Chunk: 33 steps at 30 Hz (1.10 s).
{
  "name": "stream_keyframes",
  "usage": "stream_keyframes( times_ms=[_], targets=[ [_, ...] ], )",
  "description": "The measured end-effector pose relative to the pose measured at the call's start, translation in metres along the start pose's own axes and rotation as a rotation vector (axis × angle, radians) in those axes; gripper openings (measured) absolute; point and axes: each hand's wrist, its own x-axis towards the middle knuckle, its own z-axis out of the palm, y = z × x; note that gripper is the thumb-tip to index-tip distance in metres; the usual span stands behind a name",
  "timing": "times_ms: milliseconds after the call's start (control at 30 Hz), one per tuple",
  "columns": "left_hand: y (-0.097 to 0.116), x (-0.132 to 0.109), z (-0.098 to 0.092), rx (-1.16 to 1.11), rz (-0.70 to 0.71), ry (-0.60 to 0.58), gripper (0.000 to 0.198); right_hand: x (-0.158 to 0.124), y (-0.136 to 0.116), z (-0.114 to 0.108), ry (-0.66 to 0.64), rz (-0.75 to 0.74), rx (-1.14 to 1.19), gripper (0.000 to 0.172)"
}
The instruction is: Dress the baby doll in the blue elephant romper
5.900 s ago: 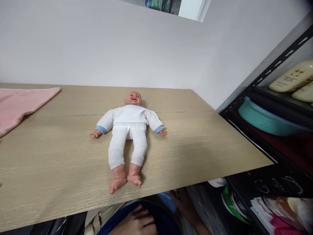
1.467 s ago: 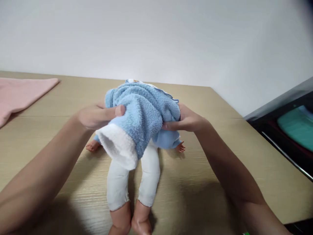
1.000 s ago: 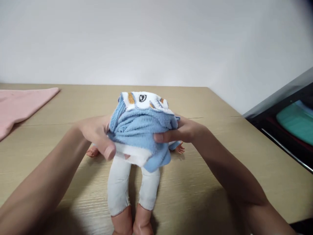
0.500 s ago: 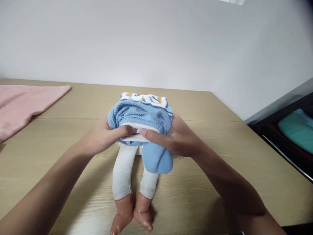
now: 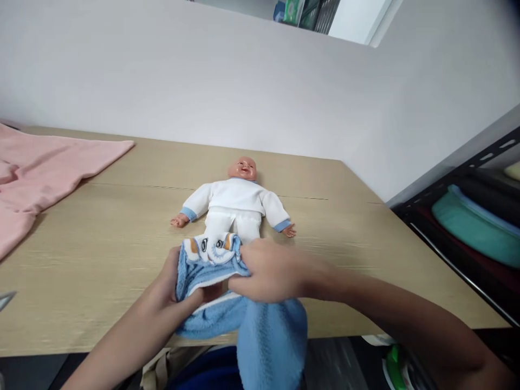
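Observation:
My left hand grips the left side of a pair of blue fleece baby pants, thumb at the white-edged opening. The right hand is closed on the opposite edge of the same opening. A white patch with an animal face shows on the upper part, and one blue leg hangs below the table edge. Behind the pants, a baby doll lies face up in a white top with blue cuffs and white leggings. Its lower legs are hidden by the pants and my hands.
A pink cloth lies on the left of the wooden table. At the right, a black shelf rack holds folded fabrics, including a green one. Green and white items are below the front edge.
The pants have come down and towards me, off from in front of the doll's upper body, which now shows. The doll appears farther away. My right hand has shifted its grip along the edge.

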Motion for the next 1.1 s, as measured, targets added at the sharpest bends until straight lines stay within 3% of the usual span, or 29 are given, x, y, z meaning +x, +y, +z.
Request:
stream_keyframes(
  times_ms=[133,300,400,567,733,933,1100],
  targets=[
    [-0.024,-0.002,0.005,0.148,-0.069,-0.053,0.066,0.019,0.003,0.018,-0.129,0.008,-0.110,0.041],
    [-0.036,-0.004,0.004,0.396,-0.146,-0.104,0.065,0.028,-0.001,0.043,-0.015,-0.023,-0.168,0.046],
    [-0.044,-0.004,0.001,0.477,-0.113,-0.123,0.069,0.026,-0.003,0.057,0.028,-0.048,-0.191,0.044],
    [-0.065,-0.002,-0.002,0.388,0.086,-0.121,0.048,0.023,-0.004,0.074,0.059,-0.056,-0.258,0.038],
    [-0.072,0.004,-0.003,0.257,0.137,-0.061,0.037,0.019,0.000,0.083,0.099,-0.010,-0.285,0.031],
    [-0.076,0.013,-0.004,0.155,0.197,-0.025,0.040,0.020,0.021,0.092,0.165,0.018,-0.158,0.025],
    [-0.078,0.019,-0.006,0.099,0.272,-0.084,0.047,0.021,0.031,0.093,0.258,0.007,0.045,0.028]
  ],
)
